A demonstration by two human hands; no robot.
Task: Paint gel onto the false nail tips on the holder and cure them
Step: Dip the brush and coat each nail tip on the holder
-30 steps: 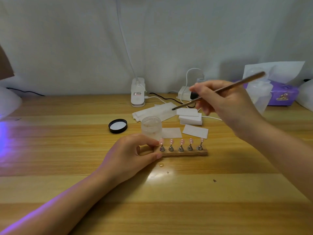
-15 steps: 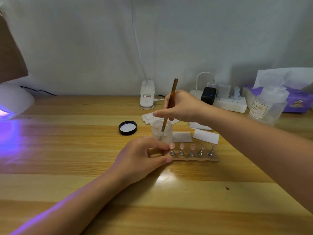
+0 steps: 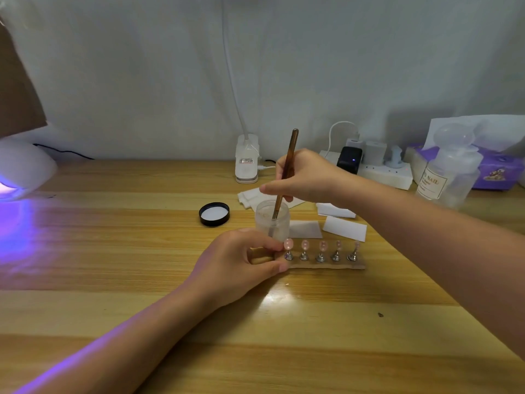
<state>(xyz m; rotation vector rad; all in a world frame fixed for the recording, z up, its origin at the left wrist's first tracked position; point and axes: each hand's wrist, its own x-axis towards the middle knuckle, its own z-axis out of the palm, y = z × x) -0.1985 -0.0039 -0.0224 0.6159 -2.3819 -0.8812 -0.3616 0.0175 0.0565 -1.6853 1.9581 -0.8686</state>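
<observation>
While the right hand (image 3: 305, 177) pinches the brush (image 3: 285, 173) and dips its tip into the open jar (image 3: 272, 220), the left hand (image 3: 241, 263) grips the left end of the holder (image 3: 326, 264), thumb and fingers curled round the wood. The two hands are apart, each clamped on its own thing. The holder lies flat on the bench (image 3: 113, 251), just in front of the jar, and carries five pink tips (image 3: 323, 245) upright on metal pegs.

The jar is the nearest risk. It stands free, nothing steadies it, and the brush leans against its rim; a sideways drag on the way out could tip it onto the holder or the white pads (image 3: 345, 227) beside it. Its lid (image 3: 214, 214) lies off to the left, so a spill would not be contained.

An overloaded brush is the next worry. The way from jar to tips is short, but a drop could fall on the wood or flood a tip and run down its peg.

The left fingers sit touching or almost touching the leftmost tip; a small shift of grip might smear it or knock it off its peg.

The lamp (image 3: 20, 169) at far left glows violet across the bench. Whether that light reaches the open jar strongly enough to thicken the gel, I cannot tell, but leaving it uncovered invites that.
</observation>
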